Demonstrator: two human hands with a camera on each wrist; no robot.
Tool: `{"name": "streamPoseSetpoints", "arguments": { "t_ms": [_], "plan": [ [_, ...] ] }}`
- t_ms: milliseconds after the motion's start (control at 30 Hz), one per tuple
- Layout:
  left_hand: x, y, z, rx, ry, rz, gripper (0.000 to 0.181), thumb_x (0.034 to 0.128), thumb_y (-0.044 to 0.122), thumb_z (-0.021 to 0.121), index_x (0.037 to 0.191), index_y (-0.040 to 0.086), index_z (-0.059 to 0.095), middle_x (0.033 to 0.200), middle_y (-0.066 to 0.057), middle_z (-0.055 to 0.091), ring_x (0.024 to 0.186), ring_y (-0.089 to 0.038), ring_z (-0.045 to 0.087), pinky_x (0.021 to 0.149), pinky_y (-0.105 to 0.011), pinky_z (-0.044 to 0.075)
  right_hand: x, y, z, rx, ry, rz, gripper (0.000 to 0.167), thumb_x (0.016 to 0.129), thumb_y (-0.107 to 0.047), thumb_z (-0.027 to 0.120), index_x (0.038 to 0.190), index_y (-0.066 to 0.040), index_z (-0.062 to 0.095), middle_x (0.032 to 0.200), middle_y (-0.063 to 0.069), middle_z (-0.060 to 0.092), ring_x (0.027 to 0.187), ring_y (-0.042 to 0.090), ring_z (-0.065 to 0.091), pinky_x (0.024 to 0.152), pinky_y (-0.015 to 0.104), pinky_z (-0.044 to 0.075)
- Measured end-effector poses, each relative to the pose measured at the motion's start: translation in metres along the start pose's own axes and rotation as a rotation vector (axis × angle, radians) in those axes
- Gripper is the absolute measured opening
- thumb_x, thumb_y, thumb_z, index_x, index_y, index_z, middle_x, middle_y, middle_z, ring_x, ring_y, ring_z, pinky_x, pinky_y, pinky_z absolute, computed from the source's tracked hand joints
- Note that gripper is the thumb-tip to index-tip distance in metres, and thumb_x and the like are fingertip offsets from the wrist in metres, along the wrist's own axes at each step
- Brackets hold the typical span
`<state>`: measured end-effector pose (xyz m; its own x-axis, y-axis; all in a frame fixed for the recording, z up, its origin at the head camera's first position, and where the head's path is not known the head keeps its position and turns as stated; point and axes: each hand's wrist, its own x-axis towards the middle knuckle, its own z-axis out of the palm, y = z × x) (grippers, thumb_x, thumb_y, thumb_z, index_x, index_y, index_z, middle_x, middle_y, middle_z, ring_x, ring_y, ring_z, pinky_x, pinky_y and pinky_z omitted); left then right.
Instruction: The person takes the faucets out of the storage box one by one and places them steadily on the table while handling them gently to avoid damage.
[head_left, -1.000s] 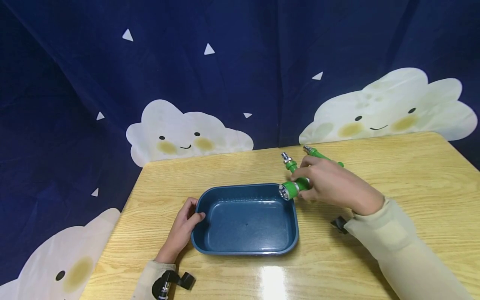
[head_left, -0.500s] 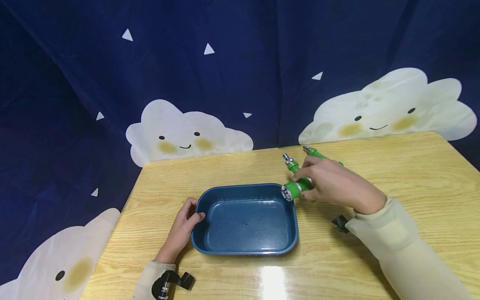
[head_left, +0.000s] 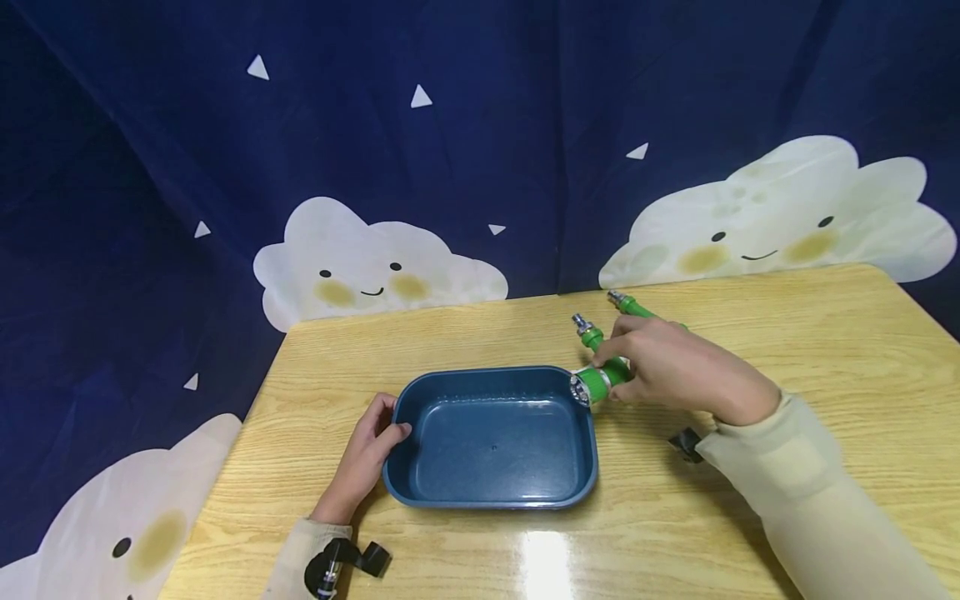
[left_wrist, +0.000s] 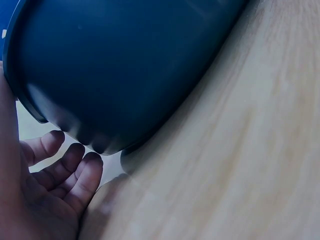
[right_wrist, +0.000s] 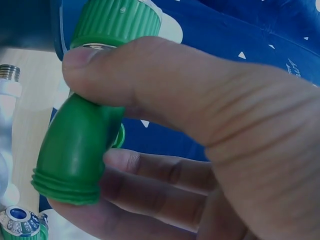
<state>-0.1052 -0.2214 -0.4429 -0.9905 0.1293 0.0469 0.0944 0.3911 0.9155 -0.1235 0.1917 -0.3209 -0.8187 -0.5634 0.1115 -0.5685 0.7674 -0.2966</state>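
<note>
A blue plastic tub (head_left: 493, 454) stands in the middle of the table in the head view. My left hand (head_left: 369, 450) grips its left wall, thumb over the rim and fingers outside; the left wrist view shows the curled fingers (left_wrist: 90, 175) close against the tub wall (left_wrist: 100, 75). Above the tub's back right corner, my right hand (head_left: 660, 362) pinches a green plastic tap (head_left: 597, 383) with a ribbed collar and a silvery threaded end. In the right wrist view the thumb lies across the tap (right_wrist: 75, 145), and the hand hides part of it.
Behind my right hand lies another green tap (head_left: 632, 306), partly covered. Low in the right wrist view are a chrome knob (right_wrist: 20, 216) with a blue centre and a white fitting (right_wrist: 5, 120) with a metal thread. A dark blue curtain (head_left: 525, 125) hangs behind the wooden table (head_left: 862, 350).
My right hand has shifted slightly right and a little down with the tap. The left hand and the tub have stayed in place.
</note>
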Motion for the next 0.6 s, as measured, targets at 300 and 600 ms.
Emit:
{"name": "streamPoseSetpoints", "arguments": {
  "t_ms": [300, 600],
  "plan": [
    [0.0004, -0.0003, -0.0004, -0.006, -0.005, -0.012, 0.018, 0.0938, 0.009, 0.057, 0.111, 0.002, 0.053, 0.104, -0.011, 0.054, 0.098, -0.015, 0.054, 0.087, -0.024, 0.046, -0.0008, 0.0023, -0.0034, 0.03, -0.052, 0.031, 0.032, 0.074, -0.016, 0.089, 0.104, -0.018, 0.08, 0.099, 0.003, 0.066, 0.072, 0.009, 0.054, 0.064, 0.026, 0.047],
    [0.0007, -0.0001, -0.0002, -0.006, -0.002, -0.01, 0.018, 0.0937, 0.009, 0.057, 0.11, 0.002, 0.053, 0.102, -0.008, 0.053, 0.096, -0.015, 0.054, 0.086, -0.024, 0.046, 0.0004, 0.0054, -0.0028, 0.026, -0.085, 0.027, 0.034, 0.074, -0.022, 0.091, 0.106, -0.02, 0.081, 0.099, 0.004, 0.066, 0.075, 0.013, 0.052, 0.063, 0.028, 0.044]
  ]
}}
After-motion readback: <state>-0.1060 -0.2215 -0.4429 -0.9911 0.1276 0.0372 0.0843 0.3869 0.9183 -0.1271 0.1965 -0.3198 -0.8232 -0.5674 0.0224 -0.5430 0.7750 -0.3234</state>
